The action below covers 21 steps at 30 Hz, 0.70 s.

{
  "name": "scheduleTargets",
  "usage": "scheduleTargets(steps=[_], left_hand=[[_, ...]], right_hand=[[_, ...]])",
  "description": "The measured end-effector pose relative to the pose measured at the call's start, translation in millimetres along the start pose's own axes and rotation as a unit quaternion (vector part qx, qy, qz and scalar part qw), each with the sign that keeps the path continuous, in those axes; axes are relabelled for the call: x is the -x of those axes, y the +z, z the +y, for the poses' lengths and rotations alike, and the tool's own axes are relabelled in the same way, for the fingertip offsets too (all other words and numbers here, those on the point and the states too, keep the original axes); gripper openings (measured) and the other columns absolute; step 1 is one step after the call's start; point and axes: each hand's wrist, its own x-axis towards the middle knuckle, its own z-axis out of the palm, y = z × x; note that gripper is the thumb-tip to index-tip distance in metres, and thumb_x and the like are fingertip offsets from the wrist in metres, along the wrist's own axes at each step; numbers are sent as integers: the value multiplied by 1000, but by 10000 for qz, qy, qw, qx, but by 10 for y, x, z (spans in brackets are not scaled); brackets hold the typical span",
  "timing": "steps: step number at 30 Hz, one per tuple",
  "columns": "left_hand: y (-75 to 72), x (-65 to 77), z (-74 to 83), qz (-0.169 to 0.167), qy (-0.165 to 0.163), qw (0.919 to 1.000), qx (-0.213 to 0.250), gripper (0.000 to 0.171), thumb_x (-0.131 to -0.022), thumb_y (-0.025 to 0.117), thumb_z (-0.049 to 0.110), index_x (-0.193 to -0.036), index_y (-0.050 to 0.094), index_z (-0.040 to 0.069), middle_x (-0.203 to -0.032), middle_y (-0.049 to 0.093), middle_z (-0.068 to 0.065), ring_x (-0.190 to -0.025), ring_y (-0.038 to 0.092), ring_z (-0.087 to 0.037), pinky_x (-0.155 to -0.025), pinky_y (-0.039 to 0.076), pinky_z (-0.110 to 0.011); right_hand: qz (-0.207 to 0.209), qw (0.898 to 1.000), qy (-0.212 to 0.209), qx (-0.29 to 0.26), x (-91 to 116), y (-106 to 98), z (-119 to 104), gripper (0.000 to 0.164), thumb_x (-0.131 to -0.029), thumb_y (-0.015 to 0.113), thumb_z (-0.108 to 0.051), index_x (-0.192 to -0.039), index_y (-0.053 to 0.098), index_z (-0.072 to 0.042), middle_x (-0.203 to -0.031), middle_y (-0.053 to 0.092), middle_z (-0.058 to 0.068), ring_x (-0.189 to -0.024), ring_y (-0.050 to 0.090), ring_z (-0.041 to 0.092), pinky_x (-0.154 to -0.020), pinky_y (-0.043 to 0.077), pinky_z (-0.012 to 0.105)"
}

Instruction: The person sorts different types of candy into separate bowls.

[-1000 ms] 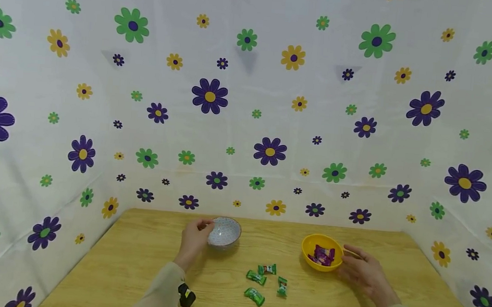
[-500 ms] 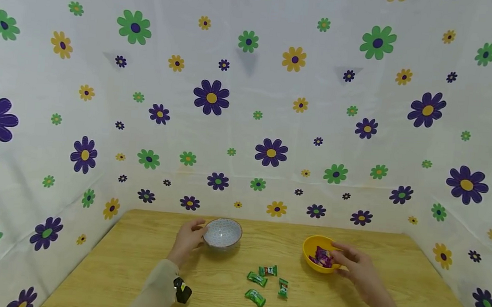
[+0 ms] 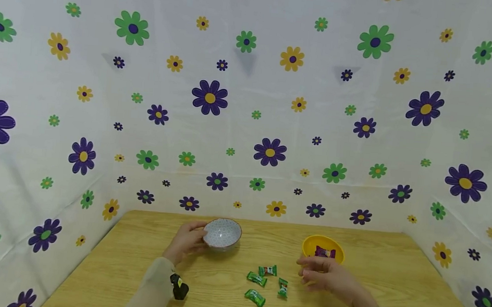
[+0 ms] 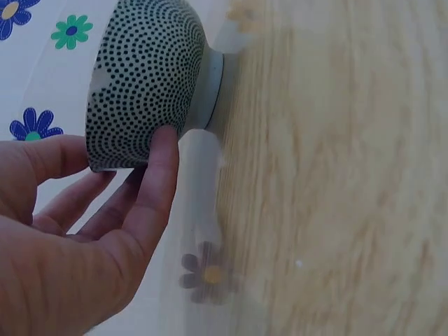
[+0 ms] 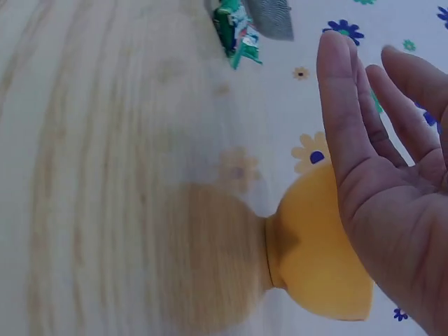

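At the back left of the table, my left hand (image 3: 188, 241) holds the left rim of a patterned bowl (image 3: 222, 233). In the left wrist view, thumb and fingers close on the rim of this dark-dotted bowl (image 4: 143, 77). My right hand (image 3: 333, 278) hovers in front of a yellow bowl (image 3: 312, 244), fingers extended to the left with nothing in them. Purple-wrapped candy (image 3: 326, 252) lies in that bowl, partly hidden by the hand. Left of the right fingertips are several green-wrapped candies (image 3: 267, 271); in the right wrist view, one green candy (image 5: 234, 31) appears beyond the fingers.
The wooden table (image 3: 134, 246) carries both bowls and the loose candies. A white flower-printed curtain (image 3: 248, 125) stands along its back edge and both sides.
My right hand has left the yellow bowl's right rim and moved left, in front of it, towards the green candies. The left hand shifted slightly at its bowl's rim; both bowls stayed put.
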Motion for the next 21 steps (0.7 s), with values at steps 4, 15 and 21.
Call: scheduleTargets(steps=[4,15,21], left_hand=[[-34,-15,-23,-138,-180,9995,215,39,-99,53,10,-137,53,1,-124,60,-21,-94,65,-24,-83,58,-44],[-58,-29,-17,-148,-327,9992,150,40,-99,54,13,-137,53,1,-127,60,-20,-98,66,-24,-86,58,-43],[-69,-16,-40,-193,-357,9991,152,41,-99,54,15,-137,52,1,-129,59,-21,-103,65,-28,-87,57,-43]], right_hand=[[-356,9980,-67,524,-45,76,30,46,-94,66,-16,-135,54,2,-116,61,23,-100,63,25,-87,57,39],[-444,9784,-301,1999,-221,254,38,36,-90,68,-9,-126,65,-10,-100,57,13,-80,47,16,-70,42,24],[-311,9734,-114,2269,-296,309,44,35,-86,71,-9,-121,68,-11,-95,60,7,-83,46,19,-71,38,28]])
